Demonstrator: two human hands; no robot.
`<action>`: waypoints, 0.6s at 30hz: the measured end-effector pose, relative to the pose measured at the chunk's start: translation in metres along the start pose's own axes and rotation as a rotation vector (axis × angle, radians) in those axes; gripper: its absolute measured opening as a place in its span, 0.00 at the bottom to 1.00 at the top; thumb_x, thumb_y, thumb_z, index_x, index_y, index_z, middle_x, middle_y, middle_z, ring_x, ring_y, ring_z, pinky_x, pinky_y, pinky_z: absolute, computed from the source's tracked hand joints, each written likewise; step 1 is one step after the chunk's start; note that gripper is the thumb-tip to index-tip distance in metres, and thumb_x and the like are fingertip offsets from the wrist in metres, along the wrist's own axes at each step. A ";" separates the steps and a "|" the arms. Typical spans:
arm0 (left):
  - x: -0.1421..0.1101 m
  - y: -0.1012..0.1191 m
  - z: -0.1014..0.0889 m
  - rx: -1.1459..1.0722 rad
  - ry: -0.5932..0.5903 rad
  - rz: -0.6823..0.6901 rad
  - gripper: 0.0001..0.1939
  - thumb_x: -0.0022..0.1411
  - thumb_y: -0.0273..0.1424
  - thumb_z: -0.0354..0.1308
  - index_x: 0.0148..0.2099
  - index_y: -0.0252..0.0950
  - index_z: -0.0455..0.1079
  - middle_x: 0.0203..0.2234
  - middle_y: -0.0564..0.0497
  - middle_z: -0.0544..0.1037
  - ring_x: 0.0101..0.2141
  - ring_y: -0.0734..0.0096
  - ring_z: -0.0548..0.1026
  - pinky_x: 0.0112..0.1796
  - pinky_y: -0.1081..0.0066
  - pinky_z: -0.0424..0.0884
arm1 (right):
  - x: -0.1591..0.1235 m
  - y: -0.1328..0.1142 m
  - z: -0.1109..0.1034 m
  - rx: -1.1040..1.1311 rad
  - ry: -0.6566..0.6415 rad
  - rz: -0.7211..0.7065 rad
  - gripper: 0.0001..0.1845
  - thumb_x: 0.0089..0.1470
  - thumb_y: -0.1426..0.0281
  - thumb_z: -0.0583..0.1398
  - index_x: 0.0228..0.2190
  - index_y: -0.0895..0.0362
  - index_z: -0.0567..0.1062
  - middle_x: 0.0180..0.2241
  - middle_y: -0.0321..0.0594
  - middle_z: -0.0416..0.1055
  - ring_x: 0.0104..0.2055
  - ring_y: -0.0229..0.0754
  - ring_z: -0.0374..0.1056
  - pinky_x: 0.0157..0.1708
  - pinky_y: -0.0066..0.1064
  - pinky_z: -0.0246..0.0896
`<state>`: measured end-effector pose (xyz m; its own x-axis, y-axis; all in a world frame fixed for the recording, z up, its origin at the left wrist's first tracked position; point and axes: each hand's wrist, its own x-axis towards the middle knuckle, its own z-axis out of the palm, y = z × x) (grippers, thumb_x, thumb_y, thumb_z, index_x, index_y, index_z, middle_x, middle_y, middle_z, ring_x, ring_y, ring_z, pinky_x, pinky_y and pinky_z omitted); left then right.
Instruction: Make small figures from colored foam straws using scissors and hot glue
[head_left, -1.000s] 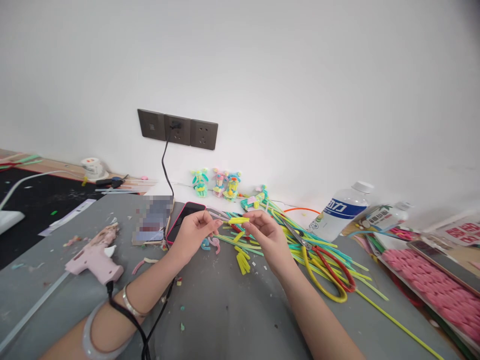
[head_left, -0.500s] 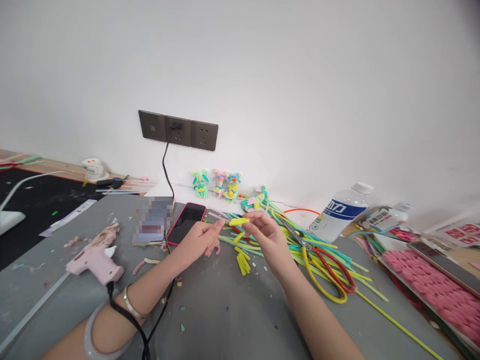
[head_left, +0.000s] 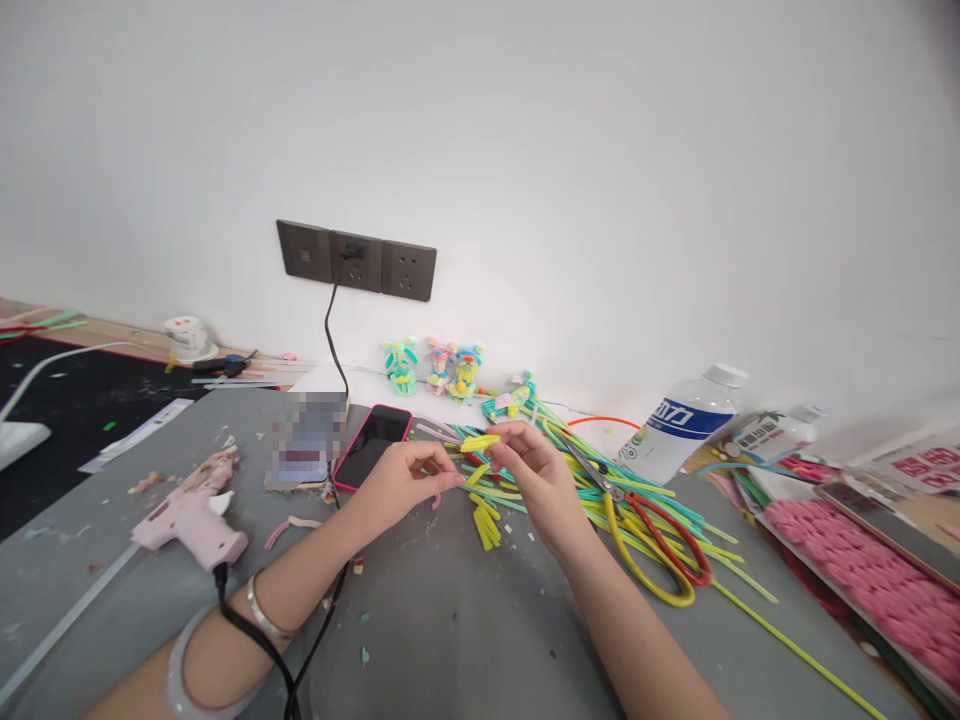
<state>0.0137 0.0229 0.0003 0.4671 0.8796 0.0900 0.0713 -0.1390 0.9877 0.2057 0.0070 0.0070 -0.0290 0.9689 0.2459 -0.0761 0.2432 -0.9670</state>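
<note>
My right hand (head_left: 534,472) pinches a short bundle of yellow strips (head_left: 478,442) above the grey table (head_left: 450,620). My left hand (head_left: 401,482) is just left of it, its fingertips reaching down to small pink curved pieces (head_left: 436,493) on the table; whether it grips one is not clear. More cut yellow pieces (head_left: 486,522) lie below both hands. A heap of long green, yellow and teal strips (head_left: 600,490) spreads out to the right of my right hand.
Scissors with yellow and red handles (head_left: 652,540) lie on the strips. A pink glue gun (head_left: 191,515) rests at left, its black cord crossing my left wrist. A phone (head_left: 371,443), small colourful figures (head_left: 435,367), two bottles (head_left: 679,420) and a tray of pink items (head_left: 870,580) stand around.
My left hand let go of the yellow bundle's end and dropped toward the pink pieces on the table. My right hand kept holding the bundle, tilting it slightly.
</note>
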 end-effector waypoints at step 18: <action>-0.003 0.008 0.003 -0.076 0.052 0.091 0.11 0.57 0.33 0.64 0.42 0.35 0.74 0.37 0.48 0.76 0.26 0.73 0.73 0.25 0.71 0.73 | -0.004 0.002 0.006 0.026 -0.182 0.071 0.12 0.54 0.60 0.67 0.35 0.55 0.75 0.29 0.36 0.71 0.31 0.37 0.66 0.31 0.28 0.61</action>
<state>0.0155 0.0179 0.0074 0.4225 0.8873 0.1847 -0.0372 -0.1866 0.9817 0.1996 0.0036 0.0050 -0.2144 0.9587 0.1871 -0.0927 0.1707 -0.9810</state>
